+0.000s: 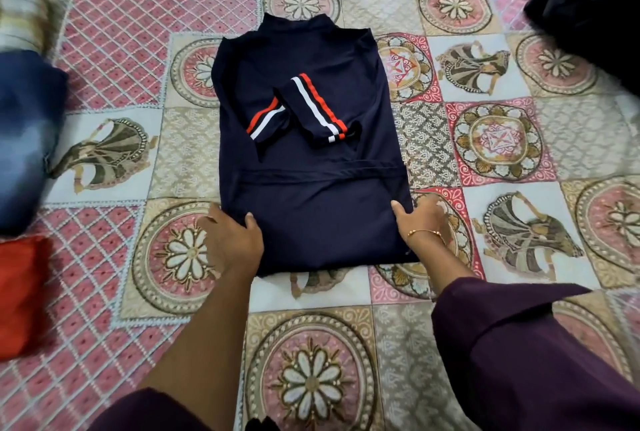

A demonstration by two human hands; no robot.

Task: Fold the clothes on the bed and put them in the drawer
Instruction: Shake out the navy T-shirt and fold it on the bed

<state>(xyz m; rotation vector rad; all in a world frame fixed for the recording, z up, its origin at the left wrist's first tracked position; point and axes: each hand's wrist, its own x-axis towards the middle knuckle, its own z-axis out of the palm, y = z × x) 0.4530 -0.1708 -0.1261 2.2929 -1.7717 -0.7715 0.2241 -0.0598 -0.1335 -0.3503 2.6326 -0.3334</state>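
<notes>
A navy T-shirt [311,160] lies face down in the middle of the bed, collar away from me. Both sleeves, trimmed with orange and white stripes, are folded in over its back, and the bottom part is folded up into a double layer. My left hand [233,240] grips the left side of that folded lower part, thumb on top of the cloth. At the right side, my right hand [424,219] does the same, fingers tucked under the edge. A thin gold bracelet circles the right wrist.
The patterned bedspread [485,139] covers the whole bed. Blue denim [27,139] and a red garment [20,295] lie at the left edge, and a dark garment [588,25] sits at the far right corner. A striped pillow [20,18] is at the back left.
</notes>
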